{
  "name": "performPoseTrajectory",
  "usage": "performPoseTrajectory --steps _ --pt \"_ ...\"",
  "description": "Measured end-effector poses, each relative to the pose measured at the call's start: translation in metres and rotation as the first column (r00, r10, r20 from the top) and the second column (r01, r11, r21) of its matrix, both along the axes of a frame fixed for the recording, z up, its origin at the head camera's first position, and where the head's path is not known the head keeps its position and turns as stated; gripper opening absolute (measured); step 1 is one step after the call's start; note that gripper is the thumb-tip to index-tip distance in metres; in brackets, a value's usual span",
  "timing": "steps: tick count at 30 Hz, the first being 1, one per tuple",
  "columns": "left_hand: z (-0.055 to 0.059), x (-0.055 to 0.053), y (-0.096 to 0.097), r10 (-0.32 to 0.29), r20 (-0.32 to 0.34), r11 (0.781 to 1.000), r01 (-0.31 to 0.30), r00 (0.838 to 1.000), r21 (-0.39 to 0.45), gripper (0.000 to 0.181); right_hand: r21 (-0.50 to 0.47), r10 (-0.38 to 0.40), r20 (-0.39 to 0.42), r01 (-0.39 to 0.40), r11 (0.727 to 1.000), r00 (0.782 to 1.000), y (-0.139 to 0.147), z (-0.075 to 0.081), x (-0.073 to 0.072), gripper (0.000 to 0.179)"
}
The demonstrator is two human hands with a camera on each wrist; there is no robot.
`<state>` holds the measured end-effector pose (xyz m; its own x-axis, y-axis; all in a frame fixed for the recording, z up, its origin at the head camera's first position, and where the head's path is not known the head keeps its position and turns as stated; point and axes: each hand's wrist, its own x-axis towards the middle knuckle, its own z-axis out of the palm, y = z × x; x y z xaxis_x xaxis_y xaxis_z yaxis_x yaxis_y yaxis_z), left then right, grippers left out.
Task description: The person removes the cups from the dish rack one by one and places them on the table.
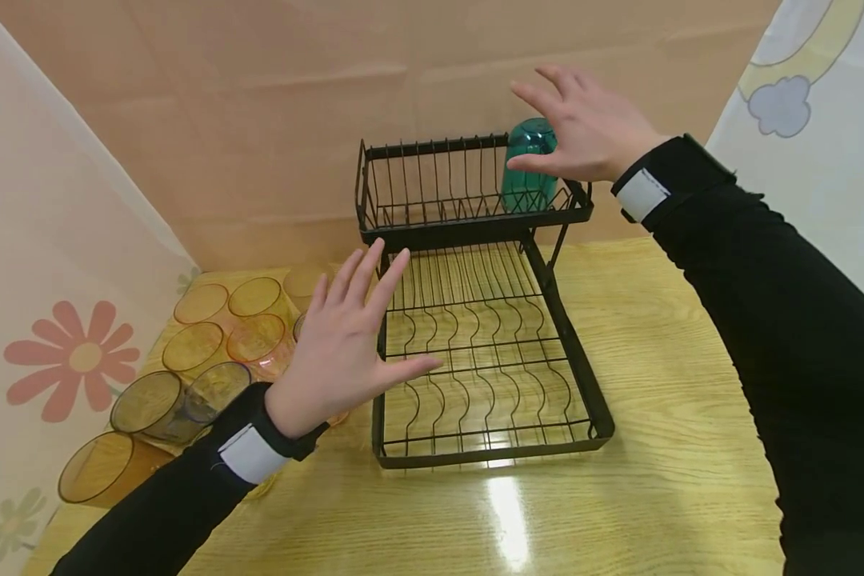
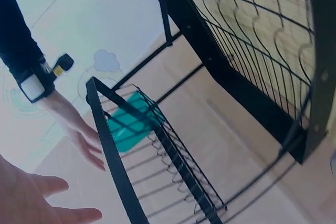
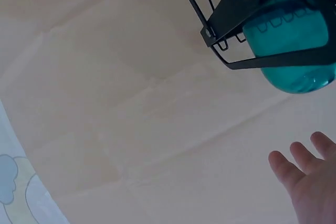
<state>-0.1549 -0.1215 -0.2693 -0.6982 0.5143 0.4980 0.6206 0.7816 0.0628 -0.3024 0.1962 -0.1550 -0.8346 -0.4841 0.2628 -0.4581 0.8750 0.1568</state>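
Note:
A teal glass (image 1: 529, 172) stands upside down at the right end of the upper basket of a black wire dish rack (image 1: 475, 224). Beside and partly in front of that glass, my right hand (image 1: 594, 128) is spread with nothing in it. In the right wrist view its fingers are apart from the teal glass (image 3: 294, 45). My left hand (image 1: 342, 340) is held with fingers spread over the left side of the rack's lower tier, also holding nothing. The left wrist view shows the teal glass (image 2: 134, 121) through the basket wires, with the right hand (image 2: 76, 127) beside it.
Several tinted drinking glasses stand mouth up left of the rack, among them an amber glass (image 1: 104, 468) and a grey glass (image 1: 151, 408); my left forearm partly hides them. A wooden table (image 1: 691, 384) lies beneath. Cloth (image 1: 274, 120) hangs behind the rack.

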Motion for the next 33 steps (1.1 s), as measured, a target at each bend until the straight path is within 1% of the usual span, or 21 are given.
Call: performPoseTrajectory --steps 3,6,9,15,19,23,26,28,29,31,33 --pt "-0.002 0.000 0.009 -0.026 0.019 1.000 0.026 0.999 0.016 0.098 0.014 -0.005 -0.009 0.005 1.000 1.000 -0.004 -0.001 -0.007 0.088" --pt "-0.003 0.001 0.020 -0.049 0.042 0.999 0.048 0.998 0.025 0.097 0.031 -0.015 0.005 0.015 0.999 1.000 -0.008 -0.004 -0.014 0.088" --pt "-0.003 0.001 0.030 -0.071 0.067 0.997 0.069 0.995 0.030 0.096 0.028 -0.029 0.041 0.028 0.999 0.999 -0.011 -0.010 -0.017 0.087" --pt "-0.002 0.001 0.043 -0.095 0.124 0.994 0.088 0.988 0.057 0.095 -0.006 -0.060 0.128 0.061 0.998 0.990 -0.014 -0.017 -0.019 0.082" --pt "0.000 -0.001 0.050 -0.117 0.169 0.990 0.102 0.979 0.094 0.093 -0.032 -0.060 0.147 0.066 0.997 0.987 -0.015 -0.018 -0.019 0.078" --pt "0.002 -0.003 0.056 -0.144 0.228 0.984 0.114 0.963 0.137 0.089 -0.027 -0.065 0.129 0.069 0.997 0.990 -0.016 -0.019 -0.020 0.071" --pt "0.004 -0.005 0.060 -0.169 0.276 0.976 0.121 0.946 0.184 0.086 -0.038 -0.063 0.109 0.067 0.997 0.992 -0.016 -0.021 -0.020 0.060" --pt "0.004 -0.007 0.064 -0.193 0.320 0.967 0.124 0.928 0.225 0.084 -0.049 -0.062 0.101 0.067 0.997 0.993 -0.016 -0.022 -0.021 0.053" --pt "0.004 -0.008 0.065 -0.208 0.344 0.961 0.126 0.916 0.248 0.082 -0.057 -0.059 0.099 0.065 0.996 0.993 -0.016 -0.022 -0.022 0.051" --pt "0.005 -0.010 0.069 -0.247 0.398 0.945 0.130 0.883 0.300 0.078 -0.073 -0.054 0.097 0.061 0.995 0.994 -0.016 -0.023 -0.023 0.048" --pt "0.006 -0.012 0.072 -0.294 0.458 0.924 0.126 0.839 0.362 0.075 -0.089 -0.049 0.101 0.058 0.994 0.994 -0.016 -0.024 -0.024 0.047"
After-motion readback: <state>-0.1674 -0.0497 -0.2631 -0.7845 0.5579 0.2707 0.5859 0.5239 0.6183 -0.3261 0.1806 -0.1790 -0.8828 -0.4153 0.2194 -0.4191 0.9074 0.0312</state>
